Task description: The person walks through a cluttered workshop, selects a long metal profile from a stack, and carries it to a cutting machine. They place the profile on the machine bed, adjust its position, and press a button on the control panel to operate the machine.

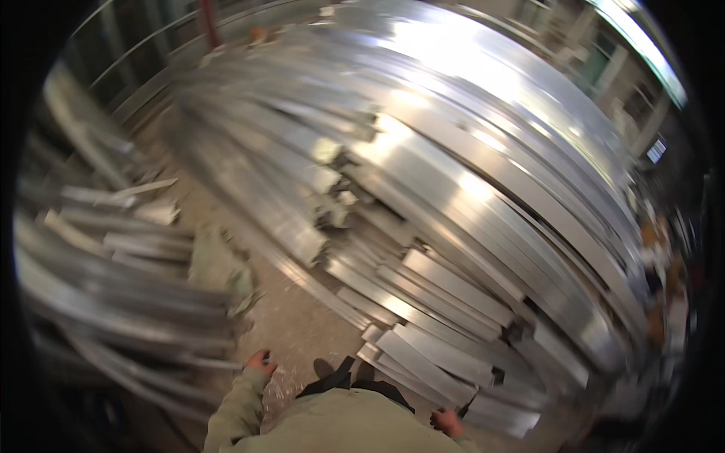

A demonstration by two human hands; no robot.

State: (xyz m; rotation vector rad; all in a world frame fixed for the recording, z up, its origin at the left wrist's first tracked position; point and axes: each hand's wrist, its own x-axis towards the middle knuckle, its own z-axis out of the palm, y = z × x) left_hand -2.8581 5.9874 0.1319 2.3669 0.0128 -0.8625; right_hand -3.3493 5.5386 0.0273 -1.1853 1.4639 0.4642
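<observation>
My left hand (260, 362) hangs low beside my body, over the floor strip near the left pile of metal profiles (151, 302). Its fingers look partly curled, but blur hides whether they hold anything. At lower right, my right hand (447, 423) is closed, with thin dark bits showing at its sides; what it grips is too small to name. Beyond it lie short silvery metal profiles (434, 362), stacked at a slant. Longer metal profiles (483, 189) fill the middle and right in a broad, shiny stack.
Bare concrete floor (291, 325) runs between the two piles, my dark shoes on it. A crumpled pale green sheet (219, 264) lies at the left pile's edge. A red post (208, 23) and railing stand far left. Mixed clutter (657, 264) lines the right side.
</observation>
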